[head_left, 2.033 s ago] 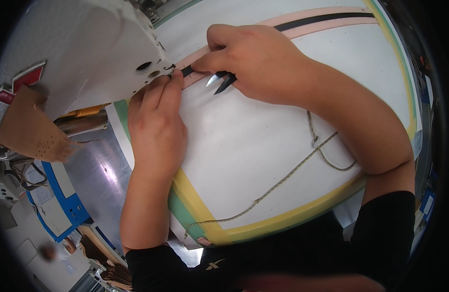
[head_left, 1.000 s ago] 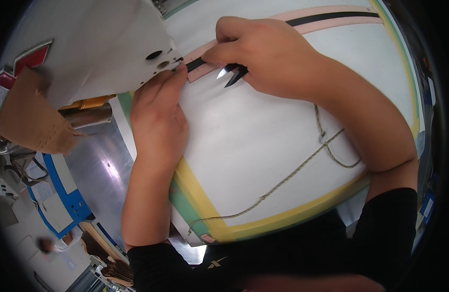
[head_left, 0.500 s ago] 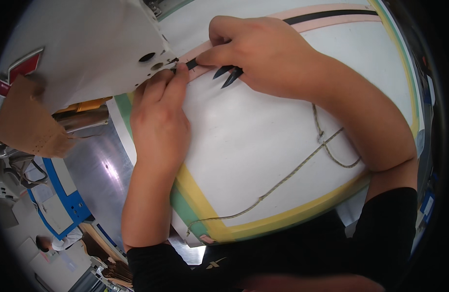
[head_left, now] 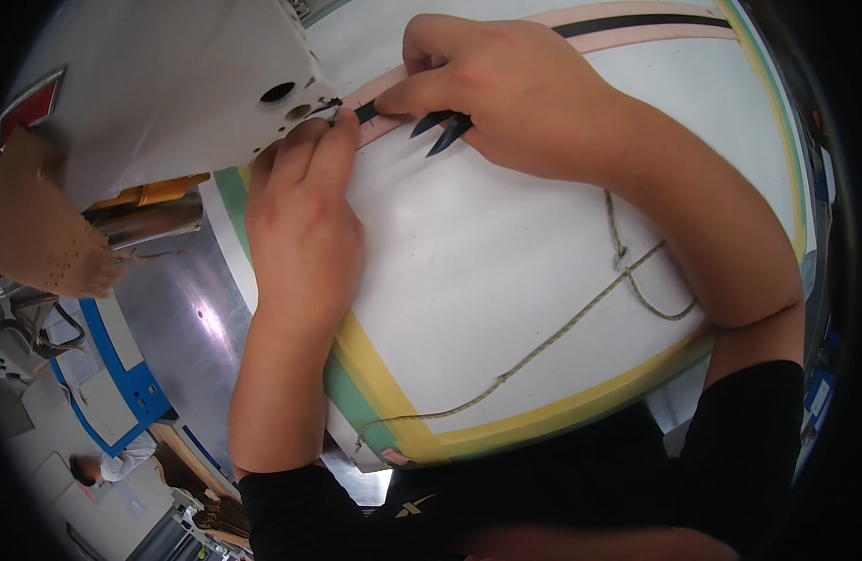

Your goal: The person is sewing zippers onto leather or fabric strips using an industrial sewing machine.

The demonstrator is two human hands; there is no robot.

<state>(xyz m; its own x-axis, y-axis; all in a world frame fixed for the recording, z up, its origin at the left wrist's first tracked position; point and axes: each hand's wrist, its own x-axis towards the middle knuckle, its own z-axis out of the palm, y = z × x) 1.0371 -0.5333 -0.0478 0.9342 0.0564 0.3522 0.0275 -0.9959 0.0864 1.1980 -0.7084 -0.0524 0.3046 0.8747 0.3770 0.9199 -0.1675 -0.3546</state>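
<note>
A long pink strip (head_left: 625, 38) with a black band (head_left: 674, 21) along its middle crosses the far part of the white work surface and runs in beside a pale machine head (head_left: 197, 84), which looks like a sewing machine. My left hand (head_left: 305, 224) lies palm down at the strip's near end, fingers stretched out and pressed against it; some fingertips are hidden by the machine head. My right hand (head_left: 515, 98) is bent over the strip, thumb and forefinger on the black band. Two dark pointed blades of thread snips (head_left: 447, 136) stick out from under its palm.
A knotted cord (head_left: 553, 337) trails over the near part of the surface and passes under my right forearm. Yellow tape (head_left: 543, 421) and green tape (head_left: 356, 393) border the surface. Brown paper (head_left: 48, 220) hangs at the left. Further off, a person (head_left: 122, 458) sits.
The camera view has shifted slightly. Both hands keep nearly the same places on the strip, and the snips stay in my right hand.
</note>
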